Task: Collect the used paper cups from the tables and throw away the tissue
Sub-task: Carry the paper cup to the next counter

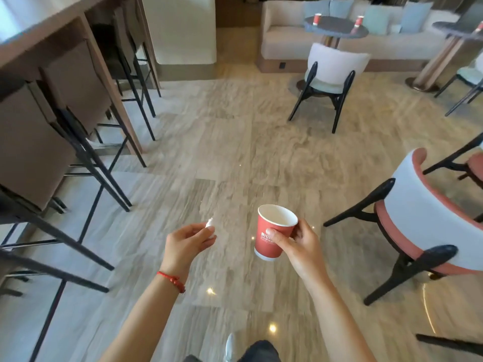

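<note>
My right hand (295, 246) grips a red paper cup (271, 233) with a white inside, held upright above the floor. My left hand (188, 241) holds a small crumpled white tissue (210, 222); only a bit of it shows past my fingers. Far ahead, a round dark table (335, 28) in front of the sofa carries two more red paper cups, one at its left edge (317, 19) and one at its right edge (358, 21). Another red cup (478, 27) peeks in on a second dark table (454, 28) at the far right edge.
A high wooden counter (39, 30) with brown bar stools (78, 82) lines the left. A white armchair (332, 71) stands before the round table. A white and pink chair (431, 212) is close on my right. Glossy tiled floor (235, 142) stretches between them.
</note>
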